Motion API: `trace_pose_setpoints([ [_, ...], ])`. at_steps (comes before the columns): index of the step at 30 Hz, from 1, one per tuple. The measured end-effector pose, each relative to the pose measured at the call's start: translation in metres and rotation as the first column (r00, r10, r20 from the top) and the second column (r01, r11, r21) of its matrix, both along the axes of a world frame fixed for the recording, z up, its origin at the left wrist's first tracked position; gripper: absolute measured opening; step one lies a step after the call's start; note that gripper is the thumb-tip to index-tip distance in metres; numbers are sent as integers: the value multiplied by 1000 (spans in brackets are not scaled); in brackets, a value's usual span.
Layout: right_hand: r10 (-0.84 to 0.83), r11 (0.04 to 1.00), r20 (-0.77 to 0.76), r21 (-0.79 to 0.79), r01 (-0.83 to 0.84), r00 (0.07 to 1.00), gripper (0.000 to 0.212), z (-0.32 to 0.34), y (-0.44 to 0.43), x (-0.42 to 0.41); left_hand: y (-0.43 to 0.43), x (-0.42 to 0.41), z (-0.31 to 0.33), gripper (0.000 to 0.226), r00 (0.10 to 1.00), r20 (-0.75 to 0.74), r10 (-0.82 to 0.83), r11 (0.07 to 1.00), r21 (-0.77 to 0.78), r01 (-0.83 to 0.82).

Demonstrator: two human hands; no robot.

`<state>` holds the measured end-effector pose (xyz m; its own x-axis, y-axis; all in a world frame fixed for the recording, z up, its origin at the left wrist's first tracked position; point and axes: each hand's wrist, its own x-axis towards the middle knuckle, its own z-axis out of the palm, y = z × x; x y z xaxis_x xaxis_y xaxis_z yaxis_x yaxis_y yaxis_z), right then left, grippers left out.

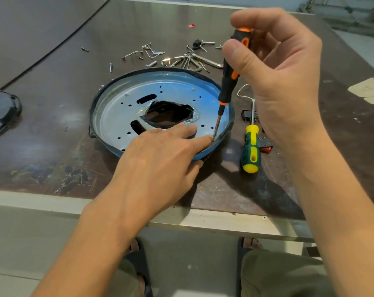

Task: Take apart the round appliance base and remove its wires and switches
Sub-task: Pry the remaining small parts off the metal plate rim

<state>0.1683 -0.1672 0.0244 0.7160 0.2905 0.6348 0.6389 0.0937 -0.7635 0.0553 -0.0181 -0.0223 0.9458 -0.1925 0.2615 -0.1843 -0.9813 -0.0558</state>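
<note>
Round appliance base [115, 112]: shallow dished disc of dull grey sheet metal with a blue-tinted rim, a black outer edge, small punched holes, 2 slots and a ragged central opening. Flat on the counter [53, 129], near its front edge.

Left hand [160, 155]: fingers straight, pressing the plate at 5 o'clock, index fingertip just beside the tool tip.

Right hand [278, 78]: thumb and curled fingers pinching the top of the black-and-orange screwdriver [229, 86], shaft tilted, tip on the plate at 4 o'clock.

At 3 o'clock of the base:
- green-and-yellow screwdriver [251, 148]
- black switch [249, 115]
- red switch [266, 145]
- thin white wire [244, 91]

At 12 o'clock: scatter of bright screws and bent metal clips [181, 58].

At 9 o'clock, well apart: glossy black moulded part [1, 112], partly out of view.

Bare, scuffed brown surface between 7 and 10 o'clock.
</note>
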Motion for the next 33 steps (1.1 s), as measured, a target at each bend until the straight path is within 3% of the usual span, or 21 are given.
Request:
trace_pose_setpoints([
  [7, 91, 993, -105, 90, -82, 990, 29, 1, -2, -2, 1, -1, 1, 43, 1000, -1, -1, 1000, -2, 1],
  [13, 16, 1000, -18, 15, -15, 1000, 24, 2, -1, -1, 1, -1, 1, 42, 1000, 1, 1, 1000, 2, -1],
  [18, 87, 991, -148, 114, -70, 985, 28, 1, -3, -3, 0, -1, 2, 42, 1000, 2, 3, 1000, 8, -3],
  [23, -3, 1000, -37, 2, 3, 999, 27, 2, 0, -2, 1, -1, 0, 42, 1000, 6, 5, 1000, 11, -5],
  [29, 78, 994, -154, 90, -65, 985, 29, 0, -3, -2, 0, -1, 2, 40, 1000, 7, 6, 1000, 7, -6],
  [33, 17, 999, -68, 48, -14, 998, 21, 1, 0, -2, 0, -1, 1, 42, 1000, 4, 5, 1000, -3, -5],
])
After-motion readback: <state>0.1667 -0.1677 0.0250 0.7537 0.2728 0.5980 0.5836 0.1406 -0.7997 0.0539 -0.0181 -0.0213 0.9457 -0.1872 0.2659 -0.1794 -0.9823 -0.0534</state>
